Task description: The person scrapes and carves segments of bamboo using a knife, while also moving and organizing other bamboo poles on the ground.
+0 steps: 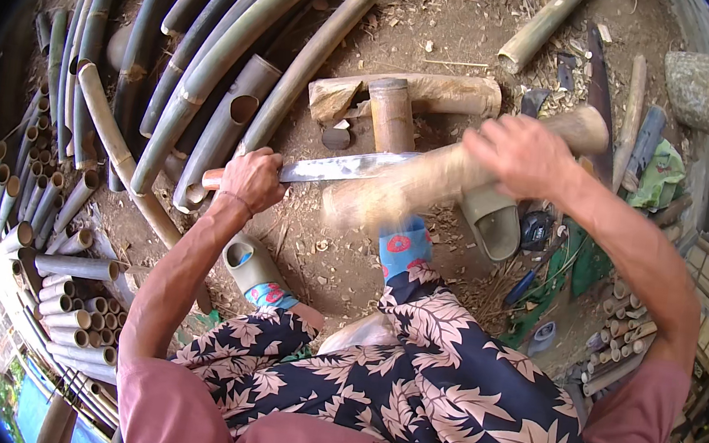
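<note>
My left hand (252,180) is closed round the brown handle of a machete (330,167), its long blade pointing right. With my right hand (521,156) I grip a thick, pale wooden log piece (433,181) from above; its left end is smeared by motion. The log piece crosses in front of the blade's tip, so whether they touch I cannot tell. Just beyond the blade, a short bamboo section (391,114) leans against a split, notched log (452,95) lying on the ground. My feet, in blue patterned socks, are below the blade; one green clog (494,223) sits under the log piece.
Long bamboo poles (234,50) lie at the upper left, with stacked cut bamboo tubes (85,322) below them. At the right are a dark long blade (598,96), a tape measure (535,231), a green bag (658,177) and bundled sticks (621,335). Chips litter the dirt floor.
</note>
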`<state>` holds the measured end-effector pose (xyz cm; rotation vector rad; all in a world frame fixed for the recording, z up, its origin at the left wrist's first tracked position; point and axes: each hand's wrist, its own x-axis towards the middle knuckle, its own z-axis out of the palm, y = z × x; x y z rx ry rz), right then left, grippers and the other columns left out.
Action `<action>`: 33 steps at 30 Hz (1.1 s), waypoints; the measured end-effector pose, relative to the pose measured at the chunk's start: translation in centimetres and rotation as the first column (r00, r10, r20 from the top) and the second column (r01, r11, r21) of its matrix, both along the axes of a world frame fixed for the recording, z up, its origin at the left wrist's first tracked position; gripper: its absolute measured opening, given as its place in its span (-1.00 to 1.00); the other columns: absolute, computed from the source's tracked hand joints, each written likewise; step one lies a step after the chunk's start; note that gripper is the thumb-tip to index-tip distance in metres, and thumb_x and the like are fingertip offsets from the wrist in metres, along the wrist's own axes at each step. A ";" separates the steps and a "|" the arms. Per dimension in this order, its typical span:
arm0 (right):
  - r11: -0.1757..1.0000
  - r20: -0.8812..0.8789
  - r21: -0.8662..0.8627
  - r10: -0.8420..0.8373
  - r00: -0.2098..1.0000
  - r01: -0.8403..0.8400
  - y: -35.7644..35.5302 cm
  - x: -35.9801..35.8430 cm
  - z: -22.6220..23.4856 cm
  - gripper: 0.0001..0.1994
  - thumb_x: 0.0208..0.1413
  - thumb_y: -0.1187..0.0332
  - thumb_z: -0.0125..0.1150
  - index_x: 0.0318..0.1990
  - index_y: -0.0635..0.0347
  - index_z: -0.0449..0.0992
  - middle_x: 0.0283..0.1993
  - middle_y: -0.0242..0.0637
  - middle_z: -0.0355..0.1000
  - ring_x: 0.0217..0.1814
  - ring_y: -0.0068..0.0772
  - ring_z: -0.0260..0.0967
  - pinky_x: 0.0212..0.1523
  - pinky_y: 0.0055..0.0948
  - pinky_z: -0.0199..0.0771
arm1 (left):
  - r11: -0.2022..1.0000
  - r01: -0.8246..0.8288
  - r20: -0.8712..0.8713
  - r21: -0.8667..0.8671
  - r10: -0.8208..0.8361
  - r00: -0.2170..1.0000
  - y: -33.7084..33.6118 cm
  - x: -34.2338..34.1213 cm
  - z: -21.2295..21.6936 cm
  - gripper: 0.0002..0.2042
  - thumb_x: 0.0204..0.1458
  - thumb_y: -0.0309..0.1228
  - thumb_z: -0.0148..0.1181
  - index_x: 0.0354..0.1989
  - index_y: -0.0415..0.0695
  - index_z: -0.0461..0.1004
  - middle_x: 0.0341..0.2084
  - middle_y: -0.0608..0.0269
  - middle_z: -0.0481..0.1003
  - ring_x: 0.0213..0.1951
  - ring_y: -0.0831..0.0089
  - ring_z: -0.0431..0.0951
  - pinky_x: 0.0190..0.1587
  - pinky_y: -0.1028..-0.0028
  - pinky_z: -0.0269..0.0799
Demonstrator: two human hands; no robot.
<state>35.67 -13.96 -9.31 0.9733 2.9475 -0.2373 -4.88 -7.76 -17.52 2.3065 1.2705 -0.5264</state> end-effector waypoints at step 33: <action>0.898 0.158 -0.335 -0.244 0.957 0.284 -3.6 -1.6 2.8 -0.37 -0.31 0.10 0.47 -0.03 0.11 0.38 -0.30 -0.20 0.45 -0.27 -0.22 0.53 -0.31 -0.27 0.62 | 0.999 0.025 0.009 0.023 -0.025 1.000 1.0 -0.9 -1.2 -0.82 -0.15 -0.31 0.27 -0.40 -0.12 0.55 -0.32 0.13 0.56 -0.25 0.06 0.61 -0.16 0.14 0.55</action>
